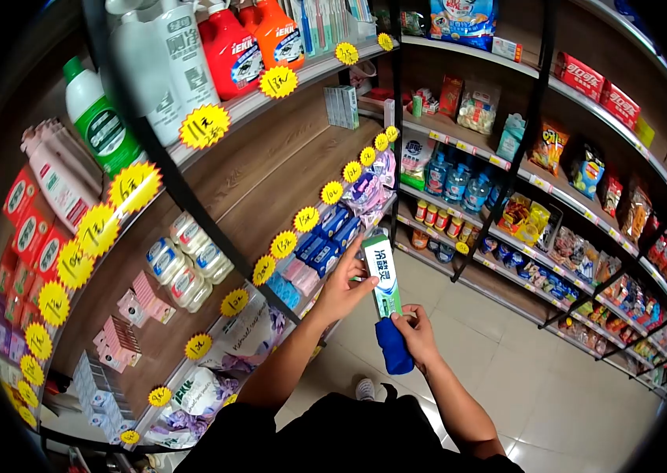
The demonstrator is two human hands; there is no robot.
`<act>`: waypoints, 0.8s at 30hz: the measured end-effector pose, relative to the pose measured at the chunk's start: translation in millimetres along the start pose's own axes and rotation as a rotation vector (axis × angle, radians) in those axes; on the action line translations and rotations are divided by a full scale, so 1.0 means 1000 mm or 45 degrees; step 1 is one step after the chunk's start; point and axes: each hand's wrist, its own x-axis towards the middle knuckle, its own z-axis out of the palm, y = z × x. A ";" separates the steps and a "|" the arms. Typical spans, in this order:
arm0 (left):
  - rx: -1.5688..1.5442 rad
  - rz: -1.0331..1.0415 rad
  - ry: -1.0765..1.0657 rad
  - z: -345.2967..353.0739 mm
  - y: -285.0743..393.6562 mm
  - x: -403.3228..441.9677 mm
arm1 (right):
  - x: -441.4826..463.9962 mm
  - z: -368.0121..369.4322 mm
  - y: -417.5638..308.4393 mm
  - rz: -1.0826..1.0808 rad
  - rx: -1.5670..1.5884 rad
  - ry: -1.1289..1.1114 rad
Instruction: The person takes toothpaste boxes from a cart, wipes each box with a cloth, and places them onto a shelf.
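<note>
A white and green toothpaste box point(381, 274) with large dark lettering is held up in front of me, above the tiled floor. My left hand point(341, 285) grips its left side near the top, fingers behind and thumb across the front. With closed fingers, my right hand point(417, 337) holds a folded blue cloth point(393, 347) at the lower end of the box. Part of the box's bottom is covered by the cloth. Blue and purple packages point(321, 251) lie on the shelf just left of my left hand.
At left, shelves carry a green-capped bottle point(103, 118), a red bottle point(231, 55), clear jars point(189, 260) and yellow price tags point(205, 126). Small boxes point(342, 107) stand on the wooden shelf point(270, 158). Snack shelves point(538, 177) curve along the right. A shoe point(365, 389) shows below.
</note>
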 end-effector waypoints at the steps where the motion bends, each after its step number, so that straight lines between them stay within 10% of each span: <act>1: 0.013 -0.071 0.008 0.000 0.002 0.016 | 0.021 -0.002 -0.005 -0.034 -0.009 0.005; 24: 0.263 0.161 0.643 -0.019 -0.153 0.437 | 0.509 -0.061 -0.181 -0.516 -0.832 -0.366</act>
